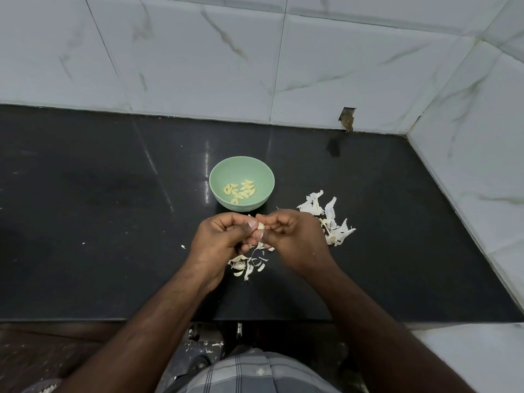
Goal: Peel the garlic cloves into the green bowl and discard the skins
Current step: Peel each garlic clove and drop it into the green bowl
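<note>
A green bowl (242, 168) stands on the black counter with several peeled yellowish cloves (240, 191) inside. Just in front of it, my left hand (219, 239) and my right hand (292, 236) meet above the counter. Both pinch one small pale garlic clove (261, 226) between thumb and fingertips. A strip of skin (256, 249) hangs down from between the hands. A heap of loose skins (246, 265) lies on the counter below my hands.
A larger pile of white garlic skins and stem pieces (329, 219) lies right of my right hand. The black counter (113, 222) ends at a tiled wall behind and to the right. Its front edge runs just below my forearms.
</note>
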